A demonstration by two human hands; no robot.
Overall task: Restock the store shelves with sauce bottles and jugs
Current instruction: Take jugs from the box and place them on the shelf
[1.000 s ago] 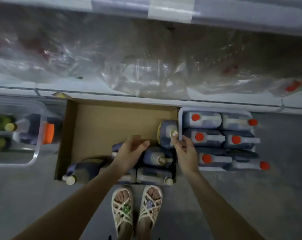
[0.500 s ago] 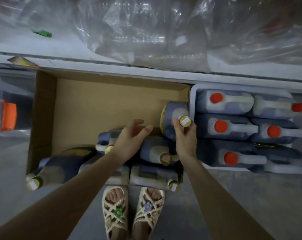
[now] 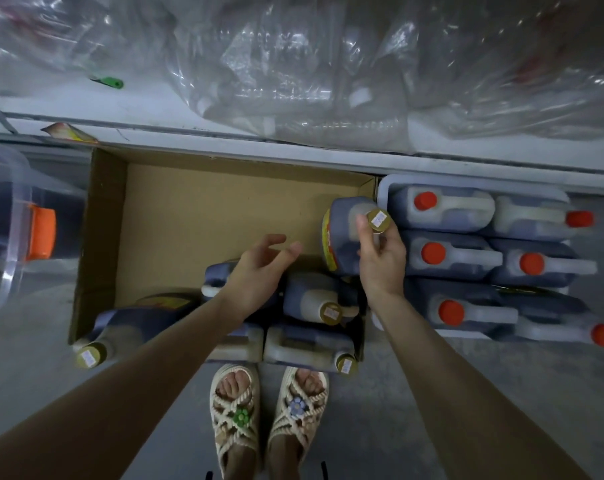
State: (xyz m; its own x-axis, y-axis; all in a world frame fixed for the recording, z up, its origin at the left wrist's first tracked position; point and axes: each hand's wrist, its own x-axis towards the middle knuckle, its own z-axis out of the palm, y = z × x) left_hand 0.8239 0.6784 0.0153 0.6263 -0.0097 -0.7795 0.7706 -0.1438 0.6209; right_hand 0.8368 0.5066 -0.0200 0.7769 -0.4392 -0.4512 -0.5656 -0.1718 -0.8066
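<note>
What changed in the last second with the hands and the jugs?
The right hand closed its fingers round the neck of the gold-capped jug at the back right of the cardboard box; a second ago it only reached toward the cap. The left hand stays open above the other jugs. The red-capped jugs beside the box have not moved.

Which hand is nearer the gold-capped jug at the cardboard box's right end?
Right. The right hand grips the jug; the left hand hovers open to its left, not touching.
</note>
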